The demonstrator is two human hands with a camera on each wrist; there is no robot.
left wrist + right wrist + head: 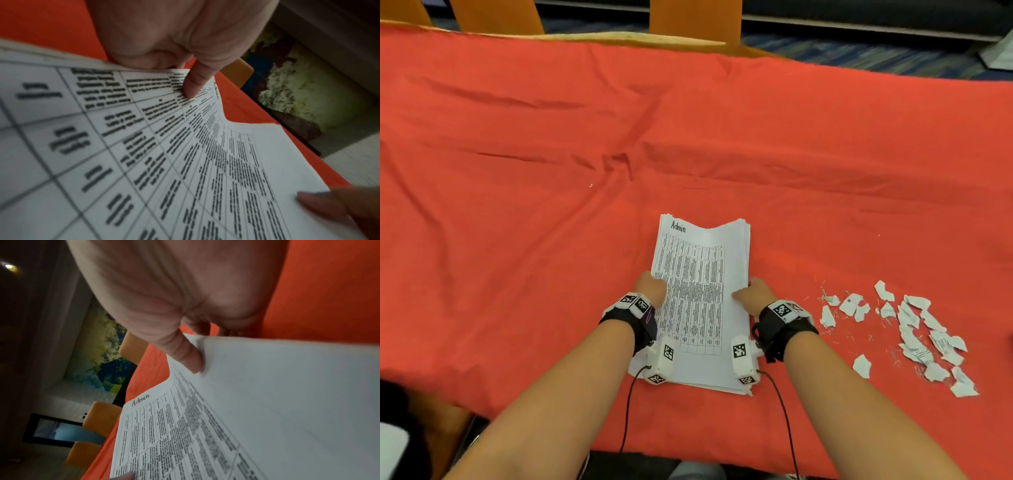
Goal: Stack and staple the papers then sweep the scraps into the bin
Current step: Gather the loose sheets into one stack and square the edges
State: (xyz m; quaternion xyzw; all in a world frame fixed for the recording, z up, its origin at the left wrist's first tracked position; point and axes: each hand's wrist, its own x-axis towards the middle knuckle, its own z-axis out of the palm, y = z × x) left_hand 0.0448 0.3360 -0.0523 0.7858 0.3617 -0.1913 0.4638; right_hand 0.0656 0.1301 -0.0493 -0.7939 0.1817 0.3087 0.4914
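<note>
Both hands pinch one stack of papers (702,301) by its long edges: left hand (652,286) and right hand (755,293), each thumb on top, fingers hidden beneath. The sheets cannot be counted. Right of the right fingers lie roughly twenty-five scraps (914,329) on the red cloth (517,171).

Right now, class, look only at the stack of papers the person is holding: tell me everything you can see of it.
The stack of papers is a sheaf of white sheets, its top page printed with a black-ruled table of small text and "Admin" handwritten at the far left corner. It lies lengthwise away from the person on the red cloth, bowed into a trough. The left hand and right hand grip its long edges, thumbs on top. Edges look slightly uneven. No staple is visible.
</note>
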